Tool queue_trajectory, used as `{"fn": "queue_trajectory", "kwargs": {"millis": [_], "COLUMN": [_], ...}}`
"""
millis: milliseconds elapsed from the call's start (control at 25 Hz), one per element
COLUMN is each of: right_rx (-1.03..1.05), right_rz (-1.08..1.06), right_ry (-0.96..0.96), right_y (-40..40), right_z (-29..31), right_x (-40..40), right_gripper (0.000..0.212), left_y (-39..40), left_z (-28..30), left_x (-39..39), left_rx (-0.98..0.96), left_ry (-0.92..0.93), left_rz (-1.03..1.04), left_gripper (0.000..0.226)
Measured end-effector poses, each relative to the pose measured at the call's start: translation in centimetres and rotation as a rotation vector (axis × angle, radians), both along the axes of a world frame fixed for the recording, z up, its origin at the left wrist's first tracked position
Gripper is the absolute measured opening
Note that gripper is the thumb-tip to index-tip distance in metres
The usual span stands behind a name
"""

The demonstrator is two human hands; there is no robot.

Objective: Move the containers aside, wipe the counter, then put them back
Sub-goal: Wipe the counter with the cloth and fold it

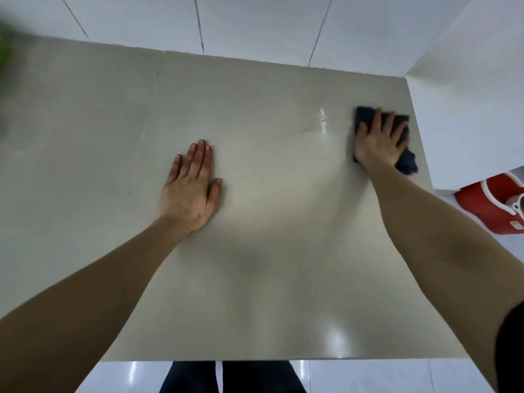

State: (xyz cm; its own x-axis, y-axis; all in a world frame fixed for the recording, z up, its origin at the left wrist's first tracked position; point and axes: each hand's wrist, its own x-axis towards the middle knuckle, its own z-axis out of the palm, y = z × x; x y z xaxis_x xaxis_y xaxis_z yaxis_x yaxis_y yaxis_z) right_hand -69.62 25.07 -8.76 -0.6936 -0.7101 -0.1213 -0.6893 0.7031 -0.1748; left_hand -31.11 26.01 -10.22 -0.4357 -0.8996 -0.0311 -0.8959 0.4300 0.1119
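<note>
A pale beige counter (255, 251) fills the view. My right hand (378, 140) presses flat on a dark blue cloth (368, 116) near the counter's far right corner, fingers spread over it. A bunched end of the cloth sticks out beside my wrist. My left hand (192, 188) lies flat on the counter's middle, palm down, fingers together, holding nothing. A faint wet streak (322, 121) shines left of the cloth. No container is plainly visible; only a blurred green shape (4, 49) shows at the far left edge.
White tiled walls (255, 24) bound the counter at the back and on the right. A red and white object (493, 202) sits on the floor past the counter's right end. The counter's front edge (255, 360) is near my legs.
</note>
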Motion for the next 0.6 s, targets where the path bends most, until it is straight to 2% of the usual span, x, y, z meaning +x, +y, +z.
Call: {"fn": "queue_trajectory", "kwargs": {"millis": [80, 200, 360, 480, 600], "right_rx": [0.008, -0.020, -0.053, -0.085, -0.063], "right_rz": [0.113, 0.438, 0.765, 0.841, 0.692], "right_ry": [0.003, 0.026, 0.005, -0.012, 0.040], "right_y": [-4.8, -8.1, -1.6, 7.2, 12.0], "right_z": [0.0, -0.2, -0.5, -0.8, -1.0], "right_x": [3.3, 11.7, 21.0, 20.4, 13.1], "right_gripper": [0.061, 0.060, 0.059, 0.059, 0.061], "left_y": [-0.1, -0.2, -0.4, -0.3, -0.7], "left_z": [0.0, -0.2, 0.0, 0.1, 0.4], "left_x": [0.0, 0.0, 0.0, 0.2, 0.3], "left_rx": [-0.003, -0.013, 0.000, 0.004, 0.041], "left_ry": [0.000, -0.012, -0.008, -0.014, 0.049], "left_rz": [0.001, 0.007, 0.006, -0.005, 0.011], "left_gripper": [0.069, 0.069, 0.070, 0.072, 0.072]}}
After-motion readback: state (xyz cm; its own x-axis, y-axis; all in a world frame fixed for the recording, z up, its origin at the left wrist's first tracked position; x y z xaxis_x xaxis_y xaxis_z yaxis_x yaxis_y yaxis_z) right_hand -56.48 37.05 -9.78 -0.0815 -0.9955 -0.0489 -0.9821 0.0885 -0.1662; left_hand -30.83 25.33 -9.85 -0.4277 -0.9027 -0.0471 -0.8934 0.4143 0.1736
